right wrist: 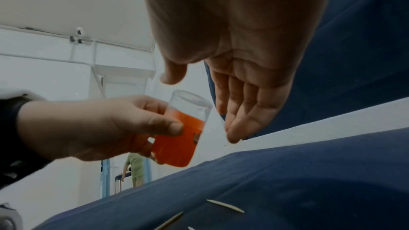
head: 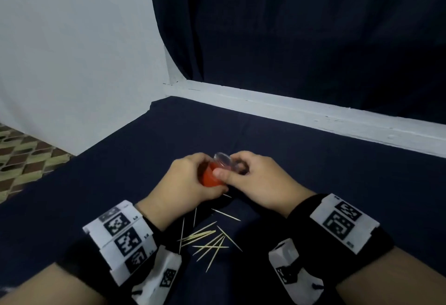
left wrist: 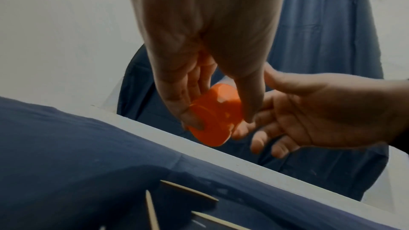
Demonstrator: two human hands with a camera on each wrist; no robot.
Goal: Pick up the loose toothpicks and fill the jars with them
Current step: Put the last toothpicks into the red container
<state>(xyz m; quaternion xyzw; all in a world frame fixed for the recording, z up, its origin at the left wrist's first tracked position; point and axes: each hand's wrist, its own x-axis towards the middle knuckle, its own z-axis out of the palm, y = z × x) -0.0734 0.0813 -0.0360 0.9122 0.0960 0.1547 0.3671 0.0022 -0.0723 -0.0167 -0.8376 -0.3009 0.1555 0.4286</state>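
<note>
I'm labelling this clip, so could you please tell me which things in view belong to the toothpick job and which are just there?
Belonging to the job:
- jar, orange with a clear part, gripped by the left hand
- right hand touching the jar
- loose toothpicks on the cloth

Just there:
- dark blue cloth
- curtain
- white ledge

Two hands met over a dark blue cloth-covered surface [head: 313,172]; the left hand [head: 183,181] gripped a small clear plastic jar with an orange base [head: 213,174], held tilted above the cloth; the right hand [head: 255,179] lay just right of the jar, thumb touching it; loose wooden toothpicks [head: 210,239] lay scattered on the cloth nearer the person, between the wrists; a white ledge [head: 313,114] ran behind the cloth, a dark blue curtain [head: 313,27] behind that.
</note>
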